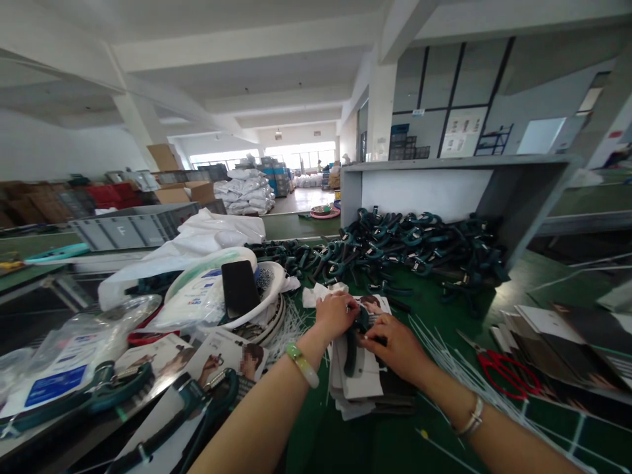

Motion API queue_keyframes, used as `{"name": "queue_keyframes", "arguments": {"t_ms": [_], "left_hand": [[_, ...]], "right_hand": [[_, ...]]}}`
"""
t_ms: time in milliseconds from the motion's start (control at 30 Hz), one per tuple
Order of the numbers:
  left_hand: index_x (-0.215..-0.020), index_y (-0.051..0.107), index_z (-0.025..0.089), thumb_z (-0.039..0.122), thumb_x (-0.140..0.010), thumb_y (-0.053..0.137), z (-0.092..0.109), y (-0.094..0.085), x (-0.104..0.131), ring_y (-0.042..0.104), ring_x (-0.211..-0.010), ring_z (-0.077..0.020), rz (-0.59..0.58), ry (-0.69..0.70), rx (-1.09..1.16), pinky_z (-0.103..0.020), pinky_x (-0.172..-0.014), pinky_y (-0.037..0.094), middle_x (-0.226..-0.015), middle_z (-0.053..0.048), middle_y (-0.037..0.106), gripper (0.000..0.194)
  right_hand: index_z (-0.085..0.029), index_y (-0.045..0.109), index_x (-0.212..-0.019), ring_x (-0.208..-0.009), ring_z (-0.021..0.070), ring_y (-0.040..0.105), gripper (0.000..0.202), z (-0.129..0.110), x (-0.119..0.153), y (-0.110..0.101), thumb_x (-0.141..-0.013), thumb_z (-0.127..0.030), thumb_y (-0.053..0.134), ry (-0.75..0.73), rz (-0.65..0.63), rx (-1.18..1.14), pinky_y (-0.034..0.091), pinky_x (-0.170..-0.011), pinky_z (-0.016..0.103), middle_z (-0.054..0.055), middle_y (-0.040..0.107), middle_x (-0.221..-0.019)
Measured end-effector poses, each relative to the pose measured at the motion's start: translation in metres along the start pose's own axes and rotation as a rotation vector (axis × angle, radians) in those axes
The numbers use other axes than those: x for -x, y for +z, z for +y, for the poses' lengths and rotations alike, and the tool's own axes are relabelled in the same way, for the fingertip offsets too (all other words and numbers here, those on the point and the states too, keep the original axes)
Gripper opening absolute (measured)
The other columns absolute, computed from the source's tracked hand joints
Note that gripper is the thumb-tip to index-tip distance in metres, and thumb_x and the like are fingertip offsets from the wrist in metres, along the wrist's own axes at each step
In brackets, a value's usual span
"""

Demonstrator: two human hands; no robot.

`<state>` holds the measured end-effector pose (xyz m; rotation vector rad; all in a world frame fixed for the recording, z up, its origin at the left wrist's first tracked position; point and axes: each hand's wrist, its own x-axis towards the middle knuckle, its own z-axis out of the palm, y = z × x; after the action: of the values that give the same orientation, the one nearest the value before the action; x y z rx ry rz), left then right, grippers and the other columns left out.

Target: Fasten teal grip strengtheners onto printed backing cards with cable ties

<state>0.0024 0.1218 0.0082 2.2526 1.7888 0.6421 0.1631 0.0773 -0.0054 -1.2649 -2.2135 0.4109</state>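
Note:
My left hand (336, 315) is closed around the head of a dark green hand tool (363, 319) with a dark curved handle. The tool lies over a stack of printed cards (363, 388) on the green table. My right hand (395, 345) is at the tool's other side, its fingers bent together in a pinch. Whatever sits between those fingertips is too small to make out. A crumpled white piece of paper or plastic (323, 294) lies just beyond my left hand.
Many similar tools (395, 243) are heaped ahead, spilling from a grey bin (533, 204). Red-handled scissors (506, 375), white cable ties (444, 349) and more cards (567, 355) lie at right. Leftward are a white basket (274, 293), a phone (239, 289) and tools on cards (187, 401).

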Motion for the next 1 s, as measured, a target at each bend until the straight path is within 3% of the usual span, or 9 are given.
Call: {"name": "queue_keyframes", "arguments": {"t_ms": [167, 400, 567, 767, 1000], "left_hand": [[-0.087, 0.068, 0.028, 0.046, -0.076, 0.055, -0.001, 0.003, -0.005, 0.057, -0.097, -0.0211, -0.034, 0.006, 0.02, -0.035, -0.084, 0.043, -0.102, -0.001, 0.064, 0.025], [-0.085, 0.065, 0.025, 0.038, -0.078, 0.053, 0.005, 0.002, -0.005, 0.054, -0.099, -0.0266, -0.033, 0.037, 0.004, -0.048, -0.085, 0.04, -0.1, -0.004, 0.063, 0.019], [-0.091, 0.06, 0.025, 0.026, -0.083, 0.047, 0.01, -0.002, 0.014, 0.049, -0.106, -0.0217, 0.024, 0.139, 0.001, -0.046, -0.095, 0.033, -0.113, -0.002, 0.057, 0.015], [-0.089, 0.06, 0.027, 0.026, -0.085, 0.044, 0.005, -0.003, 0.04, 0.053, -0.094, -0.0184, 0.048, 0.278, -0.017, -0.044, -0.098, 0.026, -0.091, 0.002, 0.065, 0.016], [-0.093, 0.061, 0.028, 0.026, -0.085, 0.043, 0.005, -0.001, 0.046, 0.054, -0.091, -0.0192, 0.103, 0.342, -0.096, -0.046, -0.1, 0.022, -0.091, 0.001, 0.065, 0.019]], "right_hand": [[-0.021, 0.07, -0.07, -0.085, 0.0197, 0.055, 0.021, 0.003, 0.0, 0.001, -0.077, -0.037, 0.057, 0.015, 0.004, -0.055, 0.041, -0.077, 0.032, 0.007, 0.06, -0.091], [-0.021, 0.071, -0.069, -0.08, 0.019, 0.056, 0.022, 0.003, -0.002, 0.003, -0.075, -0.039, 0.06, 0.049, 0.018, -0.105, 0.04, -0.074, 0.031, 0.005, 0.06, -0.084], [-0.021, 0.07, -0.066, -0.075, 0.0178, 0.056, 0.024, 0.006, -0.002, 0.002, -0.076, -0.04, 0.058, 0.083, 0.022, -0.175, 0.039, -0.067, 0.028, 0.003, 0.06, -0.072], [-0.02, 0.068, -0.063, -0.071, 0.0186, 0.056, 0.029, 0.008, -0.003, 0.005, -0.075, -0.044, 0.057, 0.152, 0.035, -0.252, 0.04, -0.066, 0.028, 0.003, 0.061, -0.069], [-0.02, 0.063, -0.061, -0.07, 0.0169, 0.054, 0.029, 0.007, 0.005, 0.009, -0.076, -0.045, 0.057, 0.102, 0.108, -0.301, 0.04, -0.066, 0.028, 0.001, 0.056, -0.067]]}}
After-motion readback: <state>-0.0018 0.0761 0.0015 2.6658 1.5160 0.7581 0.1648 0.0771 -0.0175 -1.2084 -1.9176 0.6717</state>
